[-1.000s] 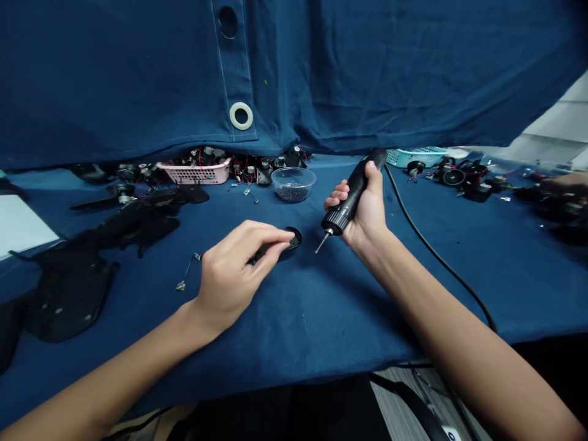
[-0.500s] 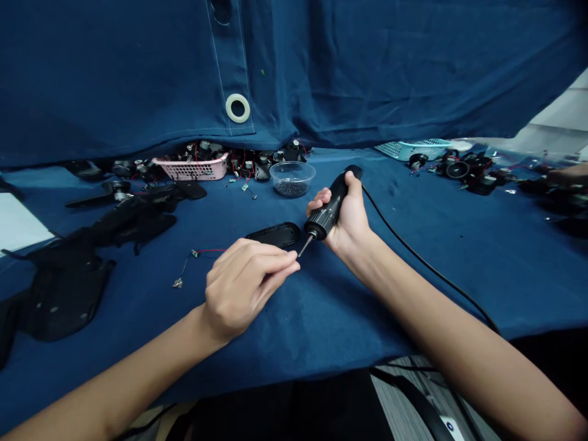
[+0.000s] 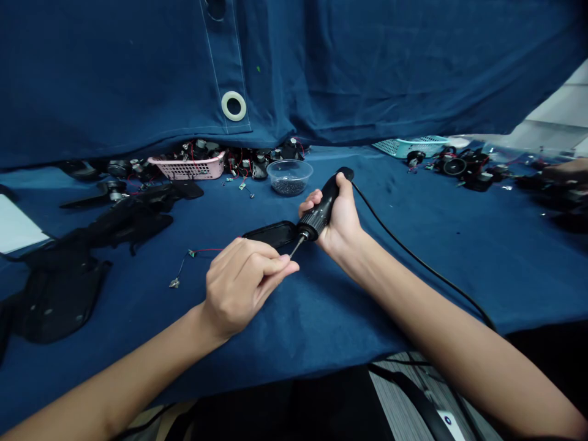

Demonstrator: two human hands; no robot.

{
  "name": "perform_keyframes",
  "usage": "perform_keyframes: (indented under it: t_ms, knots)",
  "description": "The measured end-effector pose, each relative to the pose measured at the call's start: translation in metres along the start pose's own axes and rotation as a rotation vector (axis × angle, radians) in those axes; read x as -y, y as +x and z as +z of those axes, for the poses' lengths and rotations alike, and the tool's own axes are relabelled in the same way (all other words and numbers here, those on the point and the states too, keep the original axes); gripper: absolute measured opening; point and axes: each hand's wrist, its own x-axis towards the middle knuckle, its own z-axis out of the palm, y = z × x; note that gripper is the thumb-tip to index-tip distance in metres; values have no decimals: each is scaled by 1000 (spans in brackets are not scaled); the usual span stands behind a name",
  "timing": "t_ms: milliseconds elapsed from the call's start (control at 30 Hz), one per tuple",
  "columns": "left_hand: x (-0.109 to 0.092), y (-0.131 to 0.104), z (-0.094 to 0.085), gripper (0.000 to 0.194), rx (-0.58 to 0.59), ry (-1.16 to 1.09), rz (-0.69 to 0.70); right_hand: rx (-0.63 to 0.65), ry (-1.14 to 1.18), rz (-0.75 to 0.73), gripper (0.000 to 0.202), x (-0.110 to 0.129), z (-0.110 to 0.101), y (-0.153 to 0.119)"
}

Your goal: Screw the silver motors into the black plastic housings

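Clasping the likely hefty, rigid screwdriver point(image 3: 324, 209) mid-barrel, the right hand point(image 3: 345, 222) looks well placed; the left hand point(image 3: 241, 283) pinches narrowly, contents hidden

Black power screwdriver with a ribbed collar point(image 3: 324, 207): gripped in the right hand point(image 3: 342, 217), butt towards one o'clock, thin metal bit point(image 3: 299, 244) towards seven, ending at the left hand's point(image 3: 243, 285) pinched fingertips. Shallow black oval shell point(image 3: 272, 234): lying at the bit tip's eleven o'clock.
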Motion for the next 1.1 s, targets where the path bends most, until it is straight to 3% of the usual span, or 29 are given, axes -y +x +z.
perform_keyframes:
  t_ms: [600,1100]
  knots:
    - [2,3,3,15,-49,37,31,5,96,14,48,-3,-2,1]
    - [-1,1,3,14,-78,-59,-35,-31,92,36,46,-5,-2,1]
